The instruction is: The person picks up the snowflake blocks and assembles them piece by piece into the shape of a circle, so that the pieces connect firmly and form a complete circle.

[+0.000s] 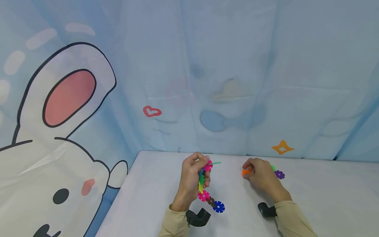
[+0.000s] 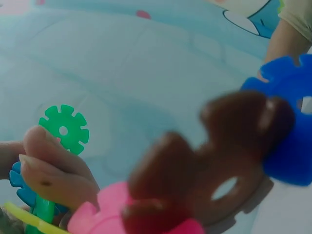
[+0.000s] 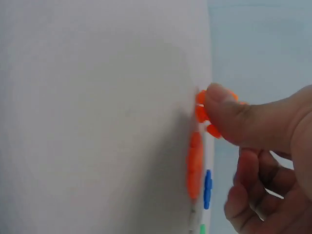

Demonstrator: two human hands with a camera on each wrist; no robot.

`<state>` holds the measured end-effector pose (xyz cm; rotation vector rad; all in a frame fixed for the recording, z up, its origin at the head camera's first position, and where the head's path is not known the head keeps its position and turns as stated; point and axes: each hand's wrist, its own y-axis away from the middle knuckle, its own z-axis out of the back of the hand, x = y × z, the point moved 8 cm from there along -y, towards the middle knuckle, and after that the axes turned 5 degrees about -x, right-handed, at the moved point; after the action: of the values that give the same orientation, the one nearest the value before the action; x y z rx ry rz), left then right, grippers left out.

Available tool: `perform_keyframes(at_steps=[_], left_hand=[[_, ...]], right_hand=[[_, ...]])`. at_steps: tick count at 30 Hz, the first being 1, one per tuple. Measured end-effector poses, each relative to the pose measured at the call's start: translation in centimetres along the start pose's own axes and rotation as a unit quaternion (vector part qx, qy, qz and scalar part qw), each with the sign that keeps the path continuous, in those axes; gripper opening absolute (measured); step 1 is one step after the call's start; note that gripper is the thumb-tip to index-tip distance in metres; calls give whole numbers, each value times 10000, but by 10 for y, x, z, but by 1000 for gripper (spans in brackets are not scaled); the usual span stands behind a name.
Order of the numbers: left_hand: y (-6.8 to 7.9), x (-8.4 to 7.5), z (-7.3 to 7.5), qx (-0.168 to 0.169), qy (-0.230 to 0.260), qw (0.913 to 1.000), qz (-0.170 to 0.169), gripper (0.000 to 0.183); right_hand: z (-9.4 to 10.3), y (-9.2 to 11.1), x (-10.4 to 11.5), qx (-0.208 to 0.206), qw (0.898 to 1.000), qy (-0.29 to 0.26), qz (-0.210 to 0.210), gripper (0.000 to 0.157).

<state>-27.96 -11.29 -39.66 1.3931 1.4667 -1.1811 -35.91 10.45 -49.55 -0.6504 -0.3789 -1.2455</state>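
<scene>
My left hand [image 1: 189, 176] pinches a chain of linked notched plastic discs between thumb and fingers. At the chain's top, a pink disc [image 1: 208, 166] meets a green disc [image 2: 73, 129], which looks edge-on in the head view. Below the hand hang a second pink disc [image 1: 203, 196], a brown disc [image 2: 234, 161] and a dark blue disc [image 1: 219, 206]. Blue, green and yellow discs in the middle are partly hidden by the fingers. To the right, my right hand [image 1: 263, 176] pinches an orange disc [image 3: 201, 114] between thumb and fingers, close over the white table [image 1: 234, 191].
Past the right hand lie a purple disc [image 1: 279, 174] and a light green disc [image 1: 273, 168]. Another orange disc [image 3: 194, 165] and a blue disc [image 3: 208, 190] show in the right wrist view. A blue printed curtain [image 1: 189, 65] rises behind the table.
</scene>
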Motion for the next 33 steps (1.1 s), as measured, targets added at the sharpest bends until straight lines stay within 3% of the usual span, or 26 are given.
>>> perform_keyframes(at_steps=[6, 11, 15, 19, 22, 27, 33], left_hand=[[3, -5, -3, 175, -213, 9989, -382, 23], [9, -17, -8, 211, -462, 9938, -993, 25], [17, -32, -13, 224, -671, 9819, -1759, 23], [26, -46, -17, 189, -809, 9649, -2490, 20], [33, -54, -19, 160, -857, 9527, -2911, 19], [43, -63, -24, 136, -985, 9378, -3326, 16], [50, -71, -29, 118, -1242, 9194, -3730, 15]], right_hand=[[25, 1, 14, -642, 9958, -484, 443, 11], [61, 10, 56, -1329, 9745, -1607, 824, 5], [81, 23, 99, -1017, 9533, -2616, 1114, 8], [92, 37, 132, -644, 9335, -3160, 1565, 14], [98, 45, 146, -588, 9203, -3372, 1893, 19], [104, 53, 156, -670, 8995, -3683, 2255, 24], [106, 55, 158, -547, 9039, -3651, 2159, 25]])
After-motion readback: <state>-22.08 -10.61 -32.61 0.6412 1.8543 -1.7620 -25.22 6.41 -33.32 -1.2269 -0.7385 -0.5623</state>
